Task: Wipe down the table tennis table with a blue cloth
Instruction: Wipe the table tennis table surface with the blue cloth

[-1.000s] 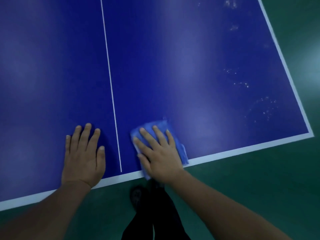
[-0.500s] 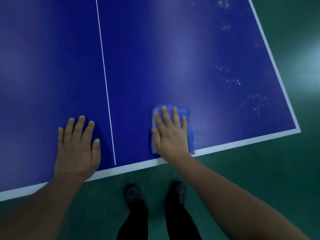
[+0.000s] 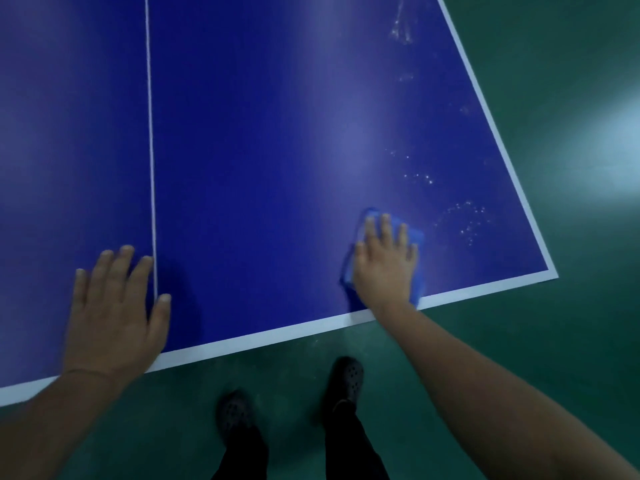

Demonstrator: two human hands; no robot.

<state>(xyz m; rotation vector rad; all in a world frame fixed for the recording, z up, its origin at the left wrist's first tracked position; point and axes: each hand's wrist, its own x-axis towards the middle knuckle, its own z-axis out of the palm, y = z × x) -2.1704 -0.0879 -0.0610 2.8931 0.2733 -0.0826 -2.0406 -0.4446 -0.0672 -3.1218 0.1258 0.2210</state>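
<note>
Item: blue cloth (image 3: 415, 237). A small folded pad, laid flat on the table tennis table (image 3: 259, 133) near its near right corner, just inside the white end line (image 3: 277, 336). It is judged soft, light and limp; it would bunch or fold if pushed from one edge only. It is best driven from above with a spread palm over its middle, so that the whole pad is kept flat against the surface. Little weight is to be expected, and no fragility.

Right hand (image 3: 386, 268): laid flat on the cloth, fingers straight and slightly spread, pressing down rather than clutching; the cloth's edges show beyond the fingertips and along the hand's outer side.

Left hand (image 3: 114, 313): laid flat and bare on the table by the white centre line (image 3: 150, 133), fingers extended, nothing held; it appears to serve as a brace.

Surface: smooth, dark blue, faintly glossy, with soft light patches reflected. Pale specks (image 3: 464, 220), droplets or dust, cannot be told which, are scattered just beyond the cloth toward the right side line, and further up that edge. That strip is judged not yet wiped.

Room: green floor (image 3: 571, 341), dimly lit, a bright glare at the right. Dark perforated clogs (image 3: 348, 379) and dark trousers are seen below the table's end.
</note>
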